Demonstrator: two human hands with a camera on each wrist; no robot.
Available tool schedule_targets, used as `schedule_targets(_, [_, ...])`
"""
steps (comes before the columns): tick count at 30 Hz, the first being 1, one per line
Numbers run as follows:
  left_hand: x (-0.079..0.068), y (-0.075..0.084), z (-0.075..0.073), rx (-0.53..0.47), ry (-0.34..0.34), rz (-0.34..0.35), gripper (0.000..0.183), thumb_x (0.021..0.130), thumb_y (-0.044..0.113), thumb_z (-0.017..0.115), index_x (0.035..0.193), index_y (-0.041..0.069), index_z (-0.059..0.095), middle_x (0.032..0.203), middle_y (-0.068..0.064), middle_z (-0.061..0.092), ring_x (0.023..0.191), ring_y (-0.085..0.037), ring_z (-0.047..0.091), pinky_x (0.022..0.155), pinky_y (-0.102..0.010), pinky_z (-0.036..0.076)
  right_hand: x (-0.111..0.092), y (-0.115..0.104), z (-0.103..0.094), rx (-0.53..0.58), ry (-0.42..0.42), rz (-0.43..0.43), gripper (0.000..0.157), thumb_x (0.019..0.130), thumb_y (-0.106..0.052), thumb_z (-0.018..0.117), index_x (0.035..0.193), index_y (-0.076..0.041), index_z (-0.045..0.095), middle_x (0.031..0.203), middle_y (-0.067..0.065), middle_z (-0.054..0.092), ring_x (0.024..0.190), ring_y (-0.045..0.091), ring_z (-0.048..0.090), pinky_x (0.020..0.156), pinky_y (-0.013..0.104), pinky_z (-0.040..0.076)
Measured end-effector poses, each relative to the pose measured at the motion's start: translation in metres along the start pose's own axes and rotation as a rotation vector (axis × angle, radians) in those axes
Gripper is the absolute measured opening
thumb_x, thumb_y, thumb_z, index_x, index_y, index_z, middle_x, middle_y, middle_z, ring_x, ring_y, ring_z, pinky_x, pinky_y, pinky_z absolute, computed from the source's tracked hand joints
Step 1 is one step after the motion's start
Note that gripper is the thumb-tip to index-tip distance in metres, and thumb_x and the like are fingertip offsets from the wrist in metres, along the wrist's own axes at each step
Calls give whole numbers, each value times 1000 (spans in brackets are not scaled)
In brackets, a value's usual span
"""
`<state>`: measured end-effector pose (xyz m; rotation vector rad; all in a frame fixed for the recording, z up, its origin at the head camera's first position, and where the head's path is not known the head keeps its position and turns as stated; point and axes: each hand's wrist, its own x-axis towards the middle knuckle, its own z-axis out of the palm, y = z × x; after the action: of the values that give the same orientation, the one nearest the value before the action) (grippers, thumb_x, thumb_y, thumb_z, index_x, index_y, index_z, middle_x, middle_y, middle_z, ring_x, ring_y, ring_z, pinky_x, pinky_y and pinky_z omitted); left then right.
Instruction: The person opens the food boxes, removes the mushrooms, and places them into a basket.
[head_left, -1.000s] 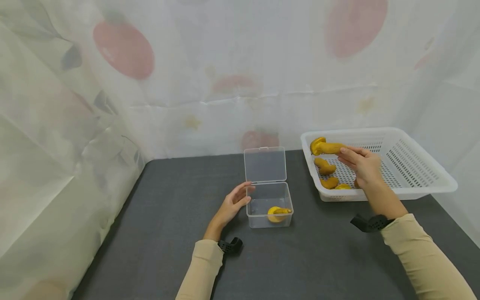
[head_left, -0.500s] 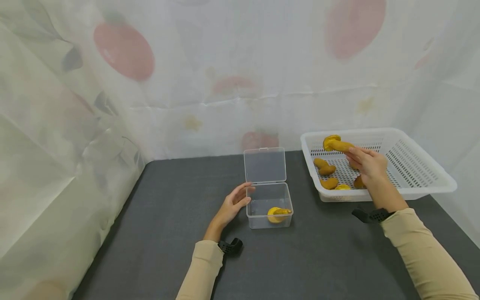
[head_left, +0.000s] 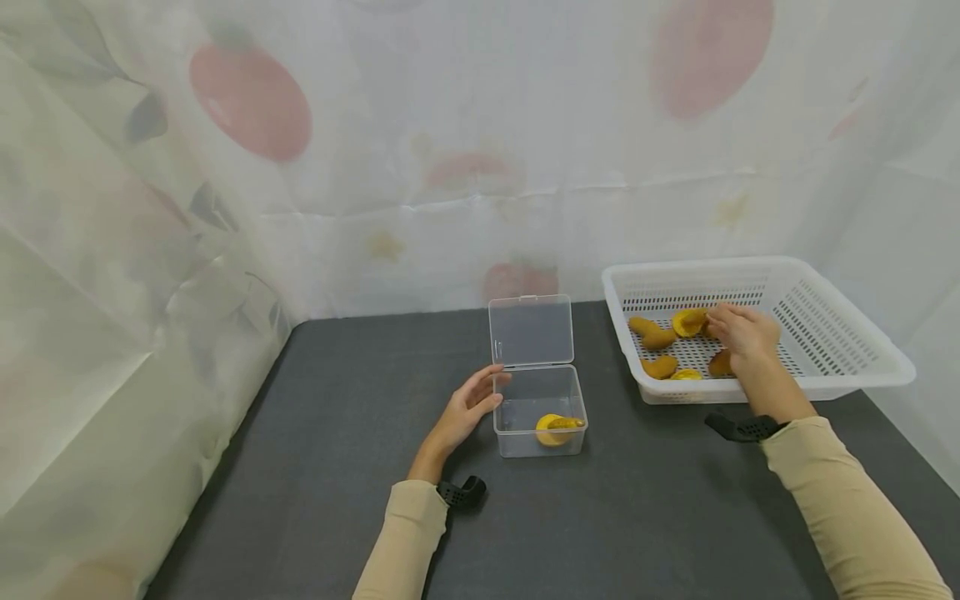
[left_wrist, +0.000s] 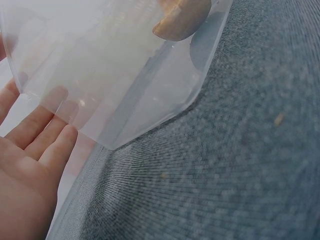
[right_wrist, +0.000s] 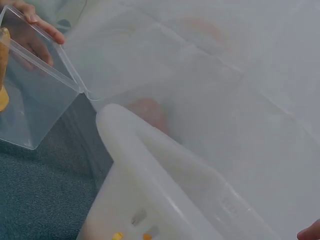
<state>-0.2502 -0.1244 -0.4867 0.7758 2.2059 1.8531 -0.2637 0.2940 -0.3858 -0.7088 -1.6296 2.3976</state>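
My right hand reaches into the white slotted basket, its fingertips at the stem of a yellow mushroom low in the basket. The fingers partly hide the stem end. Several brown-yellow mushrooms lie around it on the basket floor. My left hand rests at the left wall of a clear plastic box, its fingers fairly straight in the left wrist view. One yellow mushroom lies inside the box near its front. The box's hinged lid stands raised at the back.
A dark grey cloth covers the table under box and basket. Pale fabric with red fruit prints hangs behind the table and along both sides. The basket stands to the right of the box, with a gap between them.
My right hand has drawn the mushroom rightward, then lowered it into the basket beside the others. The left hand and the box have stayed in place.
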Motion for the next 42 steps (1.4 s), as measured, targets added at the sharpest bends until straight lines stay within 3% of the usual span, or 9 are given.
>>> schedule_targets(12, [-1,4,-1,-9,-6,-3,51,100,16,53,148,10,36,146,-23,47,140,-38,41,110,-41,46,-19,-5,2,63,-192,-57,7,82,-13,76,81,-17,69,74,-8,73,69,3,72,64,16,58])
schedule_targets(20, [-1,4,-1,-14,-1,-28,51,100,17,53,147,13,37,147,-21,47,141,-36,40,111,-51,42,-35,0,12,-24,-276,-118,9,87,-11,69,86,-20,70,78,-11,75,72,1,72,66,15,58])
schedule_targets(28, [-2,4,0,-7,-2,-26,52,99,19,54,148,12,36,146,-21,47,141,-37,40,111,-53,41,-53,4,23,-77,-464,-127,13,90,-9,65,90,-19,73,84,-9,77,78,3,73,70,16,59])
schedule_targets(36, [-2,3,0,-14,-1,-17,52,99,20,54,147,11,37,146,-22,47,140,-38,41,109,-46,45,-65,11,33,-78,-654,-142,19,95,-4,56,95,-15,72,91,-6,77,85,7,74,77,19,59])
schedule_targets(42, [-1,4,1,-21,0,-18,51,99,18,54,147,11,37,146,-22,47,140,-37,41,109,-45,45,-72,20,40,-234,-748,-189,15,97,-8,56,101,-14,69,94,-8,76,89,5,73,81,19,59])
